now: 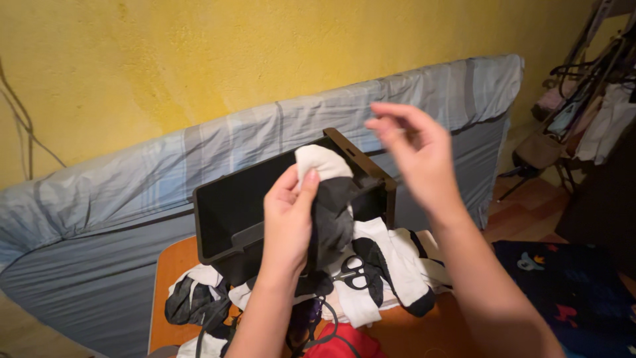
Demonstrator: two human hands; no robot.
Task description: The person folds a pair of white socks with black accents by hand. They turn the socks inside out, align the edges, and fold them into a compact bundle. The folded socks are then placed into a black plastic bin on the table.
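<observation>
Gripping a sock (329, 199), the left hand (289, 219) holds it up at chest level in front of a dark tray (228, 209). Thumb and fingers close on the sock near its white toe end, which points up; the dark grey body hangs down from the grip. The long axis of the sock therefore runs close to vertical, tilted slightly to the right at the top.

The right hand (414, 156) is raised just right of the sock and somewhat higher, apart from it. Its fingers are loosely curled with the tips drawn together, and it holds nothing. The sock's toe end lies to the left of and just below those fingertips, so the free upper end is the part nearest the right hand.

Below both hands, a pile of socks (391, 265) in white and black lies on an orange table (173, 265). Black-handled scissors (353, 272) rest on the pile, directly beneath the hanging sock. The tray stands tilted behind the pile, against a mattress (119, 199) leaning on the yellow wall (199, 53).
</observation>
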